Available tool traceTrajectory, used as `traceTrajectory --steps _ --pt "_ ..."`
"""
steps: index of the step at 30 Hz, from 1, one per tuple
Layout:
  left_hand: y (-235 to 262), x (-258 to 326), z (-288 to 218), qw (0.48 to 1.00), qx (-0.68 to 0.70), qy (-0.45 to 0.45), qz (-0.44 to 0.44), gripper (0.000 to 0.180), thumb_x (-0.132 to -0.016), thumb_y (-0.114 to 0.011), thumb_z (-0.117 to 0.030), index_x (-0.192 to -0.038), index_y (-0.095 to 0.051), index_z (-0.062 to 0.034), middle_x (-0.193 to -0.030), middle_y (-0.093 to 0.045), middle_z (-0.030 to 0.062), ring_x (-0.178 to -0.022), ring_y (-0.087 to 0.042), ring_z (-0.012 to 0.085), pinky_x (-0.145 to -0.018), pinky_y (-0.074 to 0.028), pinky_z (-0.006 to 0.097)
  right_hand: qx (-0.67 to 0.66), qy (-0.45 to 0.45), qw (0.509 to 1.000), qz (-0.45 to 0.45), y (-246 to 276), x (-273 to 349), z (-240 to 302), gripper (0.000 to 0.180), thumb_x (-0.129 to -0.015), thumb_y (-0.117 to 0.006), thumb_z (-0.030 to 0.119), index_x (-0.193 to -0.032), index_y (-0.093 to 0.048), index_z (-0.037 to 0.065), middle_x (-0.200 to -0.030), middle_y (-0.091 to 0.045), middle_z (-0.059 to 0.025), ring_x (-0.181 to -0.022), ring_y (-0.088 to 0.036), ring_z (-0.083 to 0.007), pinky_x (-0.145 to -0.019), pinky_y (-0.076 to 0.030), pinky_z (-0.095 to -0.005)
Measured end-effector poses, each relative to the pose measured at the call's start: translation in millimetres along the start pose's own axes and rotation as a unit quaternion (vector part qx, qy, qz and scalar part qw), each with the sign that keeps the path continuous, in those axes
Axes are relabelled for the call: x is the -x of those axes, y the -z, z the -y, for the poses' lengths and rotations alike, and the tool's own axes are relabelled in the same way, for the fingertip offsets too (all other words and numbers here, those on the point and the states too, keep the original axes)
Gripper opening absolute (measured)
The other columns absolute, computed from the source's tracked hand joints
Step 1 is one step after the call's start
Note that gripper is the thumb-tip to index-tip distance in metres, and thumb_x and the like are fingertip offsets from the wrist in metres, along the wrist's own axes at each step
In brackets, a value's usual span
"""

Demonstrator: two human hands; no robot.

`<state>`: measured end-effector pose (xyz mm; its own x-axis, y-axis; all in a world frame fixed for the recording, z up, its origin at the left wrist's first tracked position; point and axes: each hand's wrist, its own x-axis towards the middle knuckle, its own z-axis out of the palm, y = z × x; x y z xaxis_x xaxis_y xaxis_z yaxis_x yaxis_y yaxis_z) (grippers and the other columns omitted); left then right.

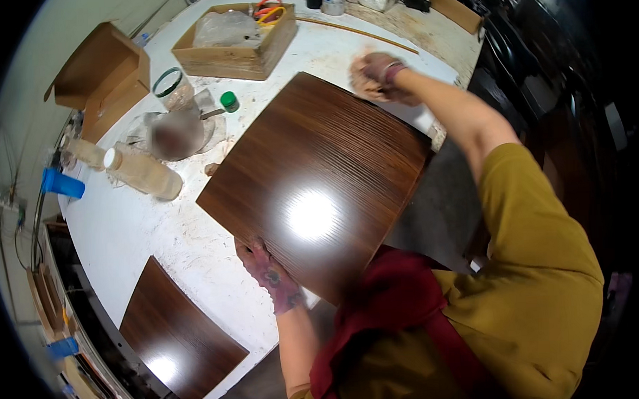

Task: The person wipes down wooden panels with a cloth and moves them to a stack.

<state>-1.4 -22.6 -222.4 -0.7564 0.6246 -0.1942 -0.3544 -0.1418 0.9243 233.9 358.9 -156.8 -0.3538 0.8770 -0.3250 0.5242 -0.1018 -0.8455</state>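
A dark brown wood-grain panel (290, 165) lies tilted across the table in front of me, light glaring off its glossy face. My left hand (271, 277), in a stained reddish glove, grips its near left edge, with some fingers hidden by the panel. Beyond the panel's far right edge, my right hand (387, 72), gloved too, is closed on a crumpled, pale pinkish rag (367, 82). Motion smears the rag somewhat, and it is apart from the panel's face. A second brown panel (180, 331) rests on the table at the near left.
The white table (102, 228) carries a clear bottle (150, 176), a blurred jar (176, 134), a green-capped jar (229, 101) and a blue cup (63, 183). Farther back are a cardboard box (223, 62) with scissors (271, 13), an opened carton (104, 73) and a thin stick (356, 33).
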Motion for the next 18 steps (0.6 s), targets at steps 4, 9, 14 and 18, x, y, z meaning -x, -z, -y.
traceTrajectory --steps 4,9,14,18 --pt "0 1 -8 0.995 -0.095 0.031 -0.008 0.05 -0.095 -0.052 -0.038 -0.125 -0.044 0.0013 -0.108 -0.056 0.011 -0.095 -0.055 0.0192 -0.082 -0.047 0.032 0.067 0.016 0.984 -0.167 86 61 -29 0.036 -0.092 -0.059 0.034 -0.112 -0.063 0.004 -0.091 -0.067 -0.0091 -0.079 -0.063 -0.0192 -0.068 -0.049 -0.0343" --pt "48 -1 -6 0.979 -0.166 0.047 0.105 0.048 -0.101 -0.033 -0.044 -0.111 -0.052 -0.0015 -0.09 -0.057 0.0062 -0.078 -0.056 0.0153 -0.067 -0.049 0.028 0.154 0.05 0.964 -0.209 84 120 -39 0.052 -0.091 -0.058 0.041 -0.129 -0.055 0.005 -0.114 -0.065 -0.0131 -0.103 -0.061 -0.0237 -0.092 -0.044 -0.0336" --pt "70 15 -4 0.959 -0.077 0.245 0.122 0.046 -0.102 -0.035 -0.044 -0.101 -0.057 -0.0041 -0.072 -0.057 0.0032 -0.057 -0.054 0.0128 -0.05 -0.046 0.026 0.315 0.245 0.908 -0.125 -29 151 -69 0.03 -0.089 -0.057 0.032 -0.112 -0.061 0.012 -0.104 -0.059 -0.0134 -0.093 -0.061 -0.0293 -0.079 -0.05 -0.0385" --pt "56 29 -15 0.973 -0.03 0.213 0.089 0.049 -0.097 -0.053 -0.039 -0.129 -0.05 -0.0024 -0.12 -0.06 0.0113 -0.1 -0.063 0.022 -0.084 -0.054 0.034 0.392 0.4 0.822 -0.102 -126 205 -52 0.03 -0.08 -0.061 0.021 -0.109 -0.06 0.013 -0.101 -0.056 -0.0134 -0.087 -0.06 -0.0317 -0.071 -0.05 -0.0427"
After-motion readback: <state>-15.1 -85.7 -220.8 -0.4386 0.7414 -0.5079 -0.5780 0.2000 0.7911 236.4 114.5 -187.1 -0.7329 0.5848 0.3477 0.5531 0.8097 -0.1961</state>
